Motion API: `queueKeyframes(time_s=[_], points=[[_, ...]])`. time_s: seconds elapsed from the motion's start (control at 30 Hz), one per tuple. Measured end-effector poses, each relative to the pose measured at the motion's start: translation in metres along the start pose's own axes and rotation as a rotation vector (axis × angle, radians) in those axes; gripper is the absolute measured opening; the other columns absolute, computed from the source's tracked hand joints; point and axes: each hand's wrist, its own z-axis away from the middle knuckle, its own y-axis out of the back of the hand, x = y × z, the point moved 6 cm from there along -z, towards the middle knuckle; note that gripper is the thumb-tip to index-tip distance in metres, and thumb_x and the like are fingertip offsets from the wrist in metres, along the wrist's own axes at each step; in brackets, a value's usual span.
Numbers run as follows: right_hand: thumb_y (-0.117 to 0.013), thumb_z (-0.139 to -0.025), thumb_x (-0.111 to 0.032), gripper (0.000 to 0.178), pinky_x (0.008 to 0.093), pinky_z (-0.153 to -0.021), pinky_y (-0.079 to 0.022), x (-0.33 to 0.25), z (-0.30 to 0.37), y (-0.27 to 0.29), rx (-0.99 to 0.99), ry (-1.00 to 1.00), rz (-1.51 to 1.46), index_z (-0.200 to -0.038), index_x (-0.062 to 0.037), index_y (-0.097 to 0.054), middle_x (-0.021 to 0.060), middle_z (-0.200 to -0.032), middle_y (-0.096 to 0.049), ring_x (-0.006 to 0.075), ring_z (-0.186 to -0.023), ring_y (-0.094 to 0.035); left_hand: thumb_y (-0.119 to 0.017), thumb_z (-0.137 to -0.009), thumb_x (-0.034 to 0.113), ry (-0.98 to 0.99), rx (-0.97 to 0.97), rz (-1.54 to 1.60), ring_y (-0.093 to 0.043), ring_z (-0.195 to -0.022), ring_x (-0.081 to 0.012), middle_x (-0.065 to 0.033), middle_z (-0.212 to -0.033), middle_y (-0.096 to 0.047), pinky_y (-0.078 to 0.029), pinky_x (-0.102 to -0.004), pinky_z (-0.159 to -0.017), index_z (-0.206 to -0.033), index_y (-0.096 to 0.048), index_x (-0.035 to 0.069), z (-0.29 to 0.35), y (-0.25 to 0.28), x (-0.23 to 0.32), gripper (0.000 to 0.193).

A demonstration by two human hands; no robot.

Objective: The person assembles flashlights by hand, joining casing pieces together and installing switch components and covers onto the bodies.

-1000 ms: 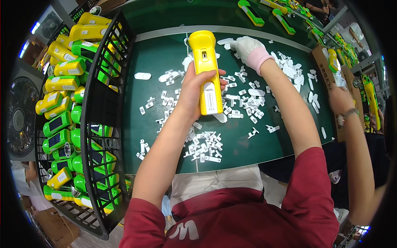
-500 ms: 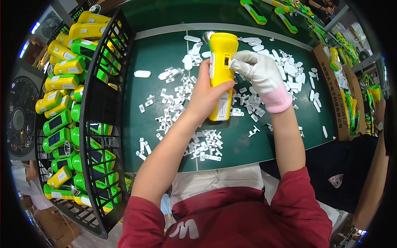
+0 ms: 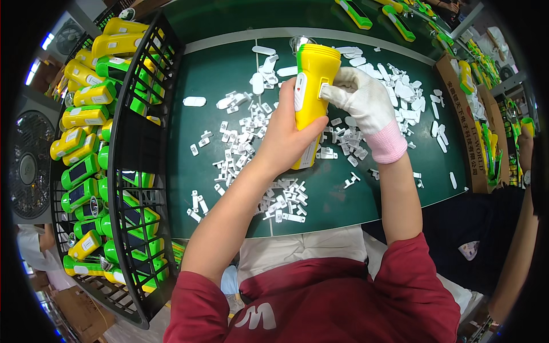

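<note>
A yellow flashlight (image 3: 318, 66) with a green strip is upright over the table, its wide head pointing away from me. My bare left hand (image 3: 289, 128) wraps round its body from the left. In a white glove with a pink cuff, my right hand (image 3: 363, 100) pinches a small white plastic piece (image 3: 325, 91) against the opening in the flashlight's side. The piece covers that opening, and the gloved fingers partly hide it. Around and beneath both hands lie many small white plastic parts (image 3: 233, 157), with flat oval white covers (image 3: 195, 101) farther out.
On the left stands a black crate (image 3: 123, 188) full of yellow and green flashlights. A cardboard box (image 3: 460, 123) with more flashlights is at the right. Beyond the green table (image 3: 343, 200), further flashlights (image 3: 397, 24) lie along a green surface. Another person's arm (image 3: 514, 257) shows at far right.
My right hand has brought the small white piece onto the flashlight's side opening, which showed uncovered before. The flashlight has turned slightly in my left hand, revealing its green strip.
</note>
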Motion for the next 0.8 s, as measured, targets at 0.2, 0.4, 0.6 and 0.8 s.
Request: queueKeyframes(time_s=[0.2,0.4,0.6,0.8], points=[[-0.067,-0.08,-0.02,0.053,0.0273,-0.088,-0.044,-0.001,0.005,-0.011,-0.128,0.065,-0.286,-0.122,0.0039,-0.046,0.0129,-0.111,-0.059,0.0177,-0.102,-0.057,-0.062,-0.078,0.017,-0.029,-0.06,-0.149,-0.057,-0.099,-0.0313,-0.0205,-0.109,-0.054,-0.044,-0.0375,-0.085,-0.127,-0.025,0.003,0.003,-0.002,0.008,0.064],[-0.065,-0.081,-0.02,0.052,0.0275,-0.088,-0.044,-0.007,0.008,-0.008,-0.075,0.133,-0.296,-0.123,0.0033,-0.045,0.0136,-0.111,-0.059,0.0181,-0.104,-0.056,-0.063,-0.078,0.018,-0.007,-0.117,0.076,-0.057,-0.097,-0.0297,-0.0204,-0.108,-0.054,-0.044,-0.0372,-0.085,-0.127,-0.023,0.0,0.002,-0.006,0.007,0.066],[-0.066,-0.08,-0.017,0.051,0.027,-0.085,-0.046,-0.016,0.01,-0.013,-0.057,0.174,-0.329,-0.122,0.0037,-0.045,0.0144,-0.111,-0.059,0.0182,-0.102,-0.057,-0.063,-0.078,0.017,-0.009,-0.073,0.107,-0.058,-0.091,-0.0236,-0.0178,-0.104,-0.054,-0.045,-0.0348,-0.081,-0.126,-0.024,0.0,0.001,0.0,0.012,0.064],[-0.066,-0.079,-0.011,0.045,0.0253,-0.077,-0.049,-0.007,0.008,-0.007,0.136,0.249,-0.234,-0.118,0.0043,-0.048,0.0132,-0.104,-0.061,0.0161,-0.093,-0.06,-0.06,-0.08,0.013,0.004,-0.039,0.154,-0.06,-0.075,-0.0171,-0.0111,-0.096,-0.057,-0.048,-0.0301,-0.07,-0.121,-0.029,0.006,0.001,-0.002,0.011,0.052]])
